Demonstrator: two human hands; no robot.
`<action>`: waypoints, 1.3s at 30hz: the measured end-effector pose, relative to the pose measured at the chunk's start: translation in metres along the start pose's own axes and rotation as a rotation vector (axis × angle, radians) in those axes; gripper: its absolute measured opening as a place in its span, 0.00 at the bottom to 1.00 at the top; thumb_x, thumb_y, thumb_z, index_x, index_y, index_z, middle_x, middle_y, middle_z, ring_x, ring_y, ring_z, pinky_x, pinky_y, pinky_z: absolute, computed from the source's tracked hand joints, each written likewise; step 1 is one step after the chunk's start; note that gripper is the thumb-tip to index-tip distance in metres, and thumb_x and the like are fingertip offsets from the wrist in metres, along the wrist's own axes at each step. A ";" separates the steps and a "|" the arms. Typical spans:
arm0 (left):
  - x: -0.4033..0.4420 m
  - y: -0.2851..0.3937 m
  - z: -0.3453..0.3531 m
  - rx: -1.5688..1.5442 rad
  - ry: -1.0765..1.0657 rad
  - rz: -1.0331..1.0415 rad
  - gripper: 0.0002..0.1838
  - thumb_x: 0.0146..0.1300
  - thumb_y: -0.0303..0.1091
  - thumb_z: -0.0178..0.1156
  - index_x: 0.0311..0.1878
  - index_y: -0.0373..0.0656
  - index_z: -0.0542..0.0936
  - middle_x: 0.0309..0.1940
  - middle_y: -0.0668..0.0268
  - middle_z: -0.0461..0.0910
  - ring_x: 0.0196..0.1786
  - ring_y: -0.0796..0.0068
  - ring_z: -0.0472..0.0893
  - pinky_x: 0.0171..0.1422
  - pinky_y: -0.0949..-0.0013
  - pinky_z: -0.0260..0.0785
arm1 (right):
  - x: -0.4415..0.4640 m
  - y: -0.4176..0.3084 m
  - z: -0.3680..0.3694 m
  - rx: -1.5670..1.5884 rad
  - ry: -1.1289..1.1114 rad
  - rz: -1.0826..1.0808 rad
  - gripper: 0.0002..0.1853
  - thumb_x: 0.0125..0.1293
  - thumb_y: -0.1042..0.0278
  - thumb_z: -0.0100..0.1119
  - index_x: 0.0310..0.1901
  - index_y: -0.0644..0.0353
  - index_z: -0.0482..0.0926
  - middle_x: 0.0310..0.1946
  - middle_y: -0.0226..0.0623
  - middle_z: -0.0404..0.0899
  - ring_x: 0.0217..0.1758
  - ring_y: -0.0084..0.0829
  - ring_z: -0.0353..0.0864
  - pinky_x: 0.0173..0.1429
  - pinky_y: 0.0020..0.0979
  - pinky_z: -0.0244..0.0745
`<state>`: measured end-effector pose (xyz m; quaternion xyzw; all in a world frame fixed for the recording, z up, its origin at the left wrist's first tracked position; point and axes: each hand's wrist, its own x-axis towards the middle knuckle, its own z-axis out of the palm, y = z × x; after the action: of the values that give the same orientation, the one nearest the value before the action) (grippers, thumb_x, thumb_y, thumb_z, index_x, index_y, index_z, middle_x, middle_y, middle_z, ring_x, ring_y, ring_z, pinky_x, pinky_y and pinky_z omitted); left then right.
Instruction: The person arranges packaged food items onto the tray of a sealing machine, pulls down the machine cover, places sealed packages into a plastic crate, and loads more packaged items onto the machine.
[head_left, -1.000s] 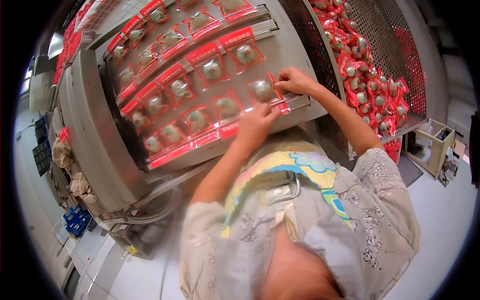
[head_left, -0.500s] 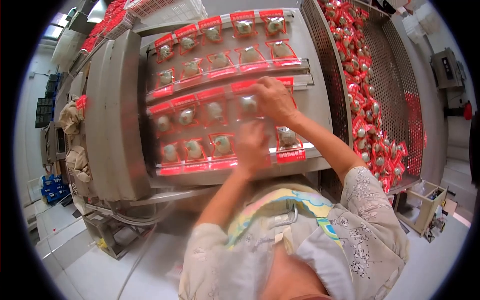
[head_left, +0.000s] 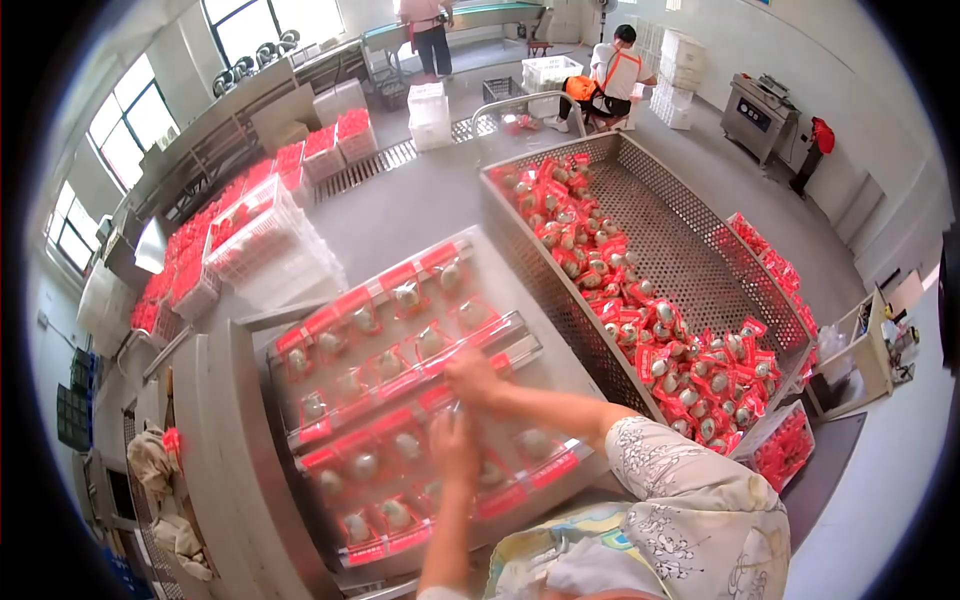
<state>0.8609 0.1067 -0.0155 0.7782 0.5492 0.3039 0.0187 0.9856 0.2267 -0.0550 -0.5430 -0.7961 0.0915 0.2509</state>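
Observation:
Clear pouches with red edges, each around a pale round item, lie in rows on a metal machine bed (head_left: 572, 372). Blurred by motion, my left hand (head_left: 455, 445) is over the nearer rows, its fingers bent down at a pouch. My right hand (head_left: 474, 380) is just above it, at the metal bar (head_left: 520, 345) between the row pairs, with its fingers curled. What either hand holds is hidden or too blurred to tell. A single pouch (head_left: 536, 442) lies to the right of my hands, at the near row's end.
A perforated metal bin (head_left: 700, 215) of filled pouches adjoins the bed's right side. White crates (head_left: 250, 235) with red packs stand at the back left. One person (head_left: 612, 75) sits at the back; another (head_left: 430, 30) stands near a long table. A machine cover (head_left: 240, 440) borders the left.
The view has tilted up, showing more of the room. Both hands have moved from the near right edge toward the middle rows. One more pouch shows in the near row's right end.

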 end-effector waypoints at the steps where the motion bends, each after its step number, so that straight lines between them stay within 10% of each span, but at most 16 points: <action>1: -0.003 -0.004 0.004 0.005 -0.041 -0.032 0.16 0.57 0.32 0.59 0.49 0.44 0.79 0.51 0.57 0.77 0.56 0.55 0.74 0.60 0.55 0.68 | 0.000 -0.001 -0.002 0.008 -0.012 0.005 0.08 0.52 0.61 0.66 0.30 0.54 0.82 0.33 0.34 0.79 0.46 0.36 0.78 0.59 0.42 0.65; 12: -0.009 0.019 -0.015 -0.054 0.026 0.014 0.18 0.55 0.30 0.61 0.50 0.39 0.77 0.52 0.54 0.76 0.57 0.53 0.73 0.59 0.57 0.68 | -0.047 0.001 -0.080 0.164 0.407 -0.117 0.15 0.53 0.66 0.63 0.42 0.58 0.77 0.43 0.39 0.76 0.52 0.40 0.75 0.58 0.43 0.68; 20: -0.080 0.057 -0.021 -0.542 -0.066 -0.128 0.10 0.48 0.23 0.63 0.36 0.43 0.83 0.25 0.60 0.78 0.32 0.59 0.80 0.35 0.61 0.70 | -0.136 -0.046 -0.127 0.442 -0.007 -0.235 0.12 0.61 0.66 0.61 0.46 0.57 0.76 0.46 0.38 0.78 0.45 0.39 0.80 0.43 0.38 0.78; 31: -0.133 0.089 -0.073 -0.739 -0.263 -0.080 0.07 0.55 0.30 0.67 0.38 0.41 0.84 0.31 0.54 0.81 0.36 0.55 0.82 0.40 0.59 0.73 | -0.211 -0.105 -0.121 0.707 -0.323 -0.074 0.13 0.69 0.63 0.55 0.50 0.60 0.79 0.43 0.39 0.80 0.47 0.36 0.81 0.54 0.34 0.74; 39: -0.172 0.065 -0.133 -0.707 -0.194 0.101 0.13 0.53 0.36 0.70 0.41 0.43 0.83 0.42 0.58 0.81 0.45 0.55 0.80 0.45 0.61 0.74 | -0.249 -0.176 -0.087 1.212 -0.667 0.258 0.34 0.72 0.39 0.39 0.59 0.64 0.73 0.58 0.46 0.75 0.60 0.37 0.75 0.66 0.37 0.67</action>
<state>0.8137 -0.1085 0.0388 0.7752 0.3667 0.4002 0.3232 0.9556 -0.0807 0.0184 -0.3406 -0.5687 0.7096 0.2389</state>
